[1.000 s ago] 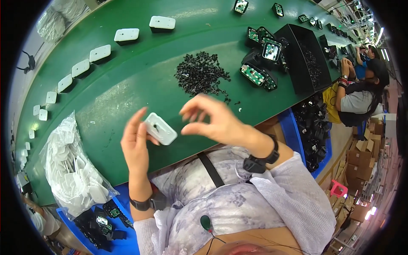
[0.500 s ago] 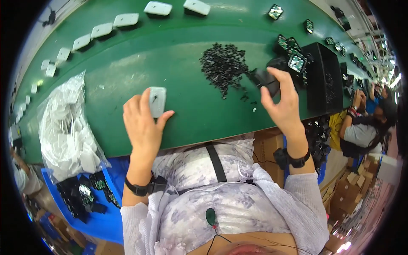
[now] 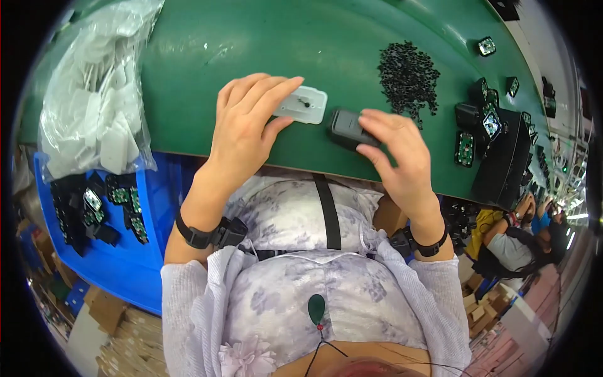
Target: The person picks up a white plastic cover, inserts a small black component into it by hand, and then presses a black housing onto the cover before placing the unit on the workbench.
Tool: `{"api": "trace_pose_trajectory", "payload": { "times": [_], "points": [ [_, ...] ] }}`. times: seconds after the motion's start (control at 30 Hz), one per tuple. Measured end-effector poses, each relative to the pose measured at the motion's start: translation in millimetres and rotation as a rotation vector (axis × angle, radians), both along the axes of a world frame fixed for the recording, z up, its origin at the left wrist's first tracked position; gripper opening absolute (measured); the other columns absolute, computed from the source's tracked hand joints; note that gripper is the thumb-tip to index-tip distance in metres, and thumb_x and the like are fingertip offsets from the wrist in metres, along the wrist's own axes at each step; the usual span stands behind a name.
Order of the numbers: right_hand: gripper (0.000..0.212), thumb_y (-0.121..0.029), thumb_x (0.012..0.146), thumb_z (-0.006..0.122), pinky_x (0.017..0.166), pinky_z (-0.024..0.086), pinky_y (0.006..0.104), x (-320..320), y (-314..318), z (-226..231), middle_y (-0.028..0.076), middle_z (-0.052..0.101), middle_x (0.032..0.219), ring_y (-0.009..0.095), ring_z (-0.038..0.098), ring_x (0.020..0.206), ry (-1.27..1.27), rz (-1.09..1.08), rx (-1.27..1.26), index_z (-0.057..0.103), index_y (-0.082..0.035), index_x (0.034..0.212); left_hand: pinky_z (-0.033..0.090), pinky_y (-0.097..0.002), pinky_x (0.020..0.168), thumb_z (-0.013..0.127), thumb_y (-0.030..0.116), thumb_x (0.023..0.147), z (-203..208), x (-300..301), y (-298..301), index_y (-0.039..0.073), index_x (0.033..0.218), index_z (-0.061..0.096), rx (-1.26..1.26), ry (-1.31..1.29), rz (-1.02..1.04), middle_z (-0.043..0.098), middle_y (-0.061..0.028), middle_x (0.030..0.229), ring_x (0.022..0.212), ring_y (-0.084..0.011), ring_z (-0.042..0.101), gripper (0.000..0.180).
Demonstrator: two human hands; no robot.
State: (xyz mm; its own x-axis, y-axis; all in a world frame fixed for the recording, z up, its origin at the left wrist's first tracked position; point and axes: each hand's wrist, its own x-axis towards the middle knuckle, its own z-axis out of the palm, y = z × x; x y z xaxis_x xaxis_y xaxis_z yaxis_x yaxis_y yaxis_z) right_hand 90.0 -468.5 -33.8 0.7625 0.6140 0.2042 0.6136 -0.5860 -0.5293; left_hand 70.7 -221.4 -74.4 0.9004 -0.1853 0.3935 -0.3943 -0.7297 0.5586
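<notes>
My left hand pinches the left end of a white plastic cover, a shallow rectangular tray with rounded corners. A small black piece lies inside it. Just right of the cover, a dark grey plastic housing with rounded corners is gripped at its right side between the thumb and fingers of my right hand. A narrow gap separates the two parts, both close to the table's near edge. My right fingers hide part of the housing.
A pile of small black pieces lies beyond my right hand on the green table. Circuit boards in black housings sit farther right beside a black box. At left are a clear bag of white parts and a blue bin.
The view has shifted, and the row of white covers has left it. My right hand has brought the dark housing leftward from near the piles, close to the white cover in my left hand.
</notes>
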Motion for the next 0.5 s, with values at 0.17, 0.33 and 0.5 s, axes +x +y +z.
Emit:
{"api": "trace_pose_trajectory", "payload": {
  "times": [0.17, 0.33, 0.5],
  "points": [
    [0.038, -0.002, 0.07, 0.074, 0.083, 0.047, 0.0338, 14, 42, -2, 0.013, 0.065, 0.108, 0.027, 0.06, 0.095, -0.143, -0.007, 0.149, 0.065, -0.003, 0.107, 0.042, -0.0381, 0.097, 0.053, -0.012, 0.075, -9, -6, 4, 0.007, 0.126, 0.054, -0.412, 0.058, -0.004, 0.056, -0.0122, 0.125, 0.114, -0.0297, 0.054, 0.055],
    [0.038, -0.003, 0.069, 0.074, 0.08, 0.048, 0.0343, 20, 64, -15, 0.01, 0.065, 0.107, 0.027, 0.06, 0.093, -0.147, 0.046, 0.089, 0.065, -0.004, 0.106, 0.039, -0.0356, 0.103, 0.045, -0.008, 0.083, -8, -9, 15, 0.003, 0.123, 0.057, -0.343, 0.114, -0.07, 0.056, -0.0099, 0.13, 0.124, -0.0283, 0.049, 0.044],
    [0.039, -0.002, 0.068, 0.073, 0.079, 0.049, 0.034, 16, 70, -18, 0.01, 0.065, 0.108, 0.026, 0.06, 0.092, -0.188, 0.041, 0.022, 0.066, -0.005, 0.106, 0.04, -0.0378, 0.102, 0.045, -0.007, 0.082, -12, -7, 17, 0.004, 0.118, 0.061, -0.204, 0.068, -0.079, 0.06, -0.0101, 0.124, 0.121, -0.0289, 0.052, 0.041]
  ]
}}
